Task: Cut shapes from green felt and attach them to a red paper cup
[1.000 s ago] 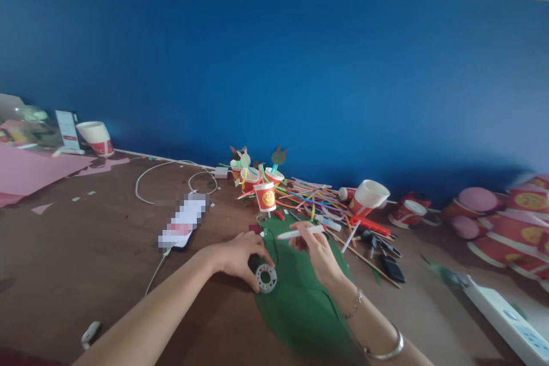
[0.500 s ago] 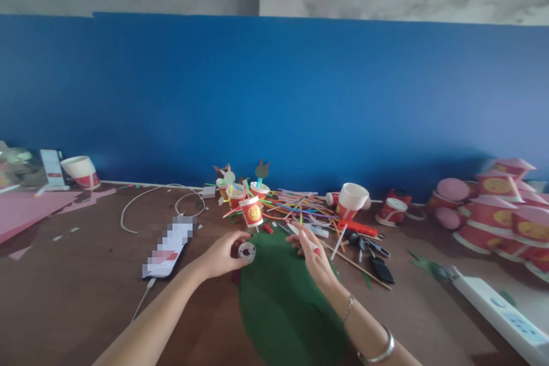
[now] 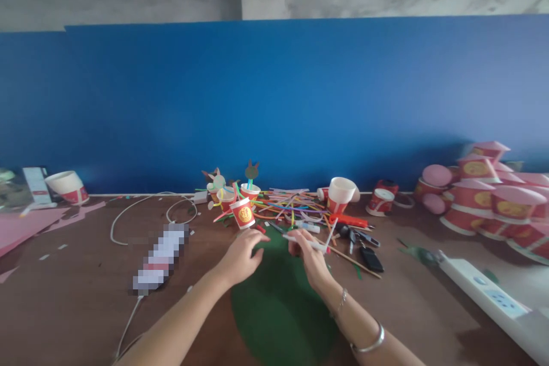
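Note:
A white pen (image 3: 318, 246) with a red end lies across my right hand (image 3: 309, 251), whose fingers are closed round it above the green paper (image 3: 283, 303). My left hand (image 3: 240, 257) hovers over the paper's left edge, index finger and thumb apart, with nothing visible between them. Just beyond its fingertips stands a tilted red and white paper cup (image 3: 243, 213) with a gold emblem. Further back are small cups with paper animal heads, one of them a dark eared head (image 3: 251, 171).
Colourful strips (image 3: 283, 203) lie heaped by the blue panel (image 3: 274, 103). Keys (image 3: 371, 259), a red cutter (image 3: 349, 221) and a wooden stick (image 3: 358, 263) are right of my hand. Stacked cups (image 3: 467, 206) and a power strip (image 3: 480, 286) occupy the right; a phone (image 3: 160, 260) lies left.
The pale ring that was in my left hand no longer shows. That hand has turned with its fingers extended, and the pen in my right hand now points left. The view has shifted slightly.

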`<action>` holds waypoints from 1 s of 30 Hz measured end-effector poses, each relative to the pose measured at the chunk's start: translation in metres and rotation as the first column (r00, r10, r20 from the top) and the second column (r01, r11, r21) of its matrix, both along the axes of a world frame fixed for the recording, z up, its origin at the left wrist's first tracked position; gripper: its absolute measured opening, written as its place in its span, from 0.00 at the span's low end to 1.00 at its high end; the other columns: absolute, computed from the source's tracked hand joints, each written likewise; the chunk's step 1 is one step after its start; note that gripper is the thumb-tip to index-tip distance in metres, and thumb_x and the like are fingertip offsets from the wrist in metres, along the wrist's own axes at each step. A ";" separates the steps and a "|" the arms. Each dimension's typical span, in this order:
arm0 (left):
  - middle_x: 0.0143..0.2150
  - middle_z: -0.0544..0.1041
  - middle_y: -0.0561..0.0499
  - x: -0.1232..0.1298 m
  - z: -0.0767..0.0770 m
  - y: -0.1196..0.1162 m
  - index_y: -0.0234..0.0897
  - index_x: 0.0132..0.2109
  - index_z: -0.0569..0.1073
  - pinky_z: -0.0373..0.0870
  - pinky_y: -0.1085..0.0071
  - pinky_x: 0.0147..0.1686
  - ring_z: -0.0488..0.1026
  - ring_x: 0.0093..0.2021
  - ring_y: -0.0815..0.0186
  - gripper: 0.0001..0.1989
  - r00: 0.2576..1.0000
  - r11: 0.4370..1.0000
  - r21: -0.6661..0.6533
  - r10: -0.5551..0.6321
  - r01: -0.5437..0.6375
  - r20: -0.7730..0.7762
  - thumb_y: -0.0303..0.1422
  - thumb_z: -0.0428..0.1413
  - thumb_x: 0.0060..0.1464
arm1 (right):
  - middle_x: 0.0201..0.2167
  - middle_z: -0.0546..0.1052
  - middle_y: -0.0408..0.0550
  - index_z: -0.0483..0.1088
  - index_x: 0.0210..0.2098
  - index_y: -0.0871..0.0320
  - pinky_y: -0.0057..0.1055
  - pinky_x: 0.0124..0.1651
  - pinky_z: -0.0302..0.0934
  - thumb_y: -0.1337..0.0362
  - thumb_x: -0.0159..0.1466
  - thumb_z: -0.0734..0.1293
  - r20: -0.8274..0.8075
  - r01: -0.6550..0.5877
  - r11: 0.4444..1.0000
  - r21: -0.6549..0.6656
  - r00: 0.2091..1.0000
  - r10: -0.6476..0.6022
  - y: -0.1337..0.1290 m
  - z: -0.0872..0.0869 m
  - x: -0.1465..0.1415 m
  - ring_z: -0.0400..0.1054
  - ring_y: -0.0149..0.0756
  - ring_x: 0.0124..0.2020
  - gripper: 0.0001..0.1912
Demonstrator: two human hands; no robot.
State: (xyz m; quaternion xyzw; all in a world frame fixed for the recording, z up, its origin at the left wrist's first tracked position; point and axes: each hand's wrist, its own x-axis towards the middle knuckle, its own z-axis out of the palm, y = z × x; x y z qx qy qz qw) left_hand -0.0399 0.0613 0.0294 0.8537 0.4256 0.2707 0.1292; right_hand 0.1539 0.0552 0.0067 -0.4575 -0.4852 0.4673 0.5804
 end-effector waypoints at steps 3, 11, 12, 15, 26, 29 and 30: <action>0.46 0.72 0.47 0.018 -0.015 0.003 0.37 0.45 0.69 0.63 0.64 0.50 0.65 0.50 0.61 0.12 0.985 0.995 0.044 -0.082 0.090 -0.150 0.26 0.48 0.53 | 0.09 0.59 0.36 0.65 0.25 0.58 0.24 0.18 0.45 0.53 0.58 0.60 -0.059 -0.113 0.981 -0.157 0.993 0.105 -0.002 0.004 0.001 0.52 0.27 0.13 0.15; 0.53 0.70 0.46 0.016 -0.036 0.009 0.39 0.52 0.66 0.49 0.53 0.58 0.64 0.54 0.60 0.18 0.934 0.986 0.117 -0.074 0.121 -0.349 0.23 0.46 0.54 | 0.11 0.64 0.37 0.64 0.22 0.59 0.21 0.17 0.45 0.57 0.56 0.61 0.005 -0.343 0.888 -0.306 0.932 0.362 -0.013 0.003 0.006 0.54 0.24 0.13 0.13; 0.53 0.70 0.47 0.015 -0.035 0.010 0.40 0.52 0.66 0.46 0.51 0.59 0.64 0.54 0.60 0.18 0.934 0.986 0.119 -0.067 0.116 -0.352 0.23 0.46 0.54 | 0.10 0.63 0.37 0.63 0.21 0.59 0.21 0.17 0.45 0.56 0.57 0.61 0.054 -0.304 0.911 -0.279 0.942 0.331 -0.015 0.002 0.006 0.53 0.24 0.13 0.14; 0.52 0.71 0.47 0.015 -0.032 0.009 0.40 0.52 0.67 0.41 0.49 0.60 0.65 0.53 0.60 0.17 0.939 0.987 0.131 -0.046 0.096 -0.341 0.25 0.45 0.56 | 0.11 0.66 0.36 0.62 0.21 0.58 0.20 0.17 0.46 0.61 0.55 0.63 0.201 -0.260 0.942 -0.214 0.932 0.303 -0.020 -0.001 0.005 0.55 0.24 0.14 0.09; 0.52 0.72 0.49 0.014 -0.032 0.009 0.41 0.51 0.68 0.39 0.50 0.60 0.65 0.53 0.61 0.17 0.960 0.990 0.126 -0.018 0.055 -0.280 0.25 0.44 0.56 | 0.10 0.65 0.36 0.55 0.17 0.56 0.20 0.16 0.49 0.65 0.52 0.64 0.414 -0.203 0.962 -0.184 0.872 0.263 -0.022 -0.010 0.014 0.61 0.26 0.13 0.13; 0.52 0.72 0.48 0.014 -0.033 0.009 0.41 0.51 0.69 0.39 0.50 0.60 0.65 0.52 0.61 0.17 0.960 0.990 0.128 -0.020 0.058 -0.280 0.25 0.44 0.56 | 0.08 0.62 0.35 0.53 0.17 0.56 0.19 0.14 0.46 0.65 0.52 0.63 0.401 -0.203 0.955 -0.218 0.873 0.277 -0.021 -0.013 0.014 0.62 0.27 0.12 0.14; 0.51 0.72 0.48 0.014 -0.033 0.009 0.40 0.50 0.69 0.39 0.50 0.60 0.65 0.52 0.61 0.17 0.960 0.990 0.131 -0.020 0.058 -0.280 0.25 0.44 0.56 | 0.08 0.62 0.34 0.52 0.17 0.56 0.19 0.14 0.46 0.65 0.52 0.63 0.404 -0.211 0.952 -0.223 0.869 0.287 -0.021 -0.013 0.013 0.62 0.27 0.12 0.13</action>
